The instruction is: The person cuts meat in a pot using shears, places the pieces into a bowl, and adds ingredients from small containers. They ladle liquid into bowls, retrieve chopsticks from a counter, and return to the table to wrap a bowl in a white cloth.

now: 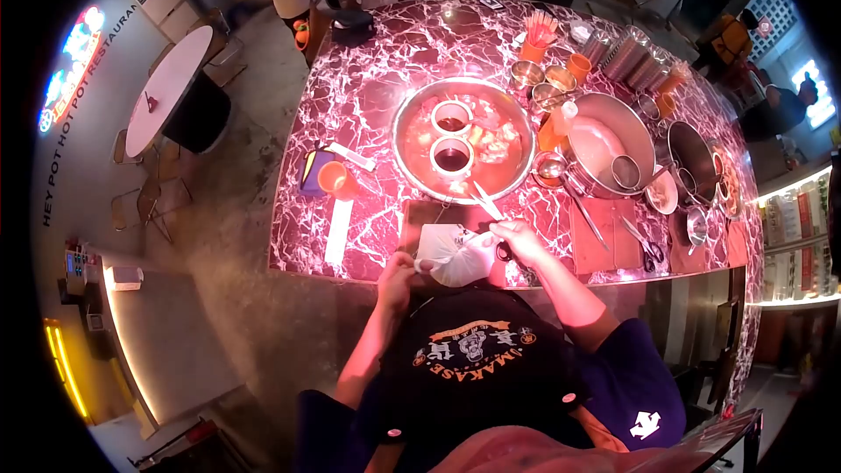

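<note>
Plastic bag (453, 256) at counter edge (350, 273), left hand (396, 280) gripping it, right hand (517, 239) grasping scissors (487, 203).

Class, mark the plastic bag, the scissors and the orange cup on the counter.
plastic bag (455, 256), head view, middle of the white bag
scissors (486, 202), head view, blades
orange cup (334, 179), head view, rim
</note>
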{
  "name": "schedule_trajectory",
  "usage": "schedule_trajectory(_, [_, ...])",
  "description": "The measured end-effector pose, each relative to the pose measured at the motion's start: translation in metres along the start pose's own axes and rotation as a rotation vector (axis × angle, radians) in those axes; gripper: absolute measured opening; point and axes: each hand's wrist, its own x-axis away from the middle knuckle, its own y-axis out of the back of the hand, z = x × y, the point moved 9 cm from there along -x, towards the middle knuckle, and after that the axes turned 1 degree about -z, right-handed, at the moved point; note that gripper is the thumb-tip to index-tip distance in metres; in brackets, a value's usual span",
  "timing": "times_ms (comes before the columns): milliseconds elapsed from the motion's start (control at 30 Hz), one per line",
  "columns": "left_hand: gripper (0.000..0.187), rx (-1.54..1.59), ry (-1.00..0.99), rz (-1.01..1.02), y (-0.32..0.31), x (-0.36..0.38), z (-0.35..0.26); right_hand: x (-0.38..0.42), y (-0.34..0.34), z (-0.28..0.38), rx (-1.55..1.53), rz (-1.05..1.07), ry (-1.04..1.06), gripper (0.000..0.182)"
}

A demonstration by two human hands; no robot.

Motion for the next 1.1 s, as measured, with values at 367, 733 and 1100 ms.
schedule_trajectory(367, [0.016,-0.199,0.042,0.061,-0.080,-0.014,-0.004,0.013,-0.075,0.027,0.494,0.180,0.445,0.032])
schedule_trajectory(733, [0.011,0.006,0.092,-0.083,-0.046,-0.026,0.018,-0.027,-0.081,-0.014,0.108,0.515,0.087,0.023])
schedule_trajectory(1100, [0.016,0.039,0.051,-0.410,0.002,-0.009,0.029,-0.048,-0.051,0.027,1.095,0.651,0.376,0.034])
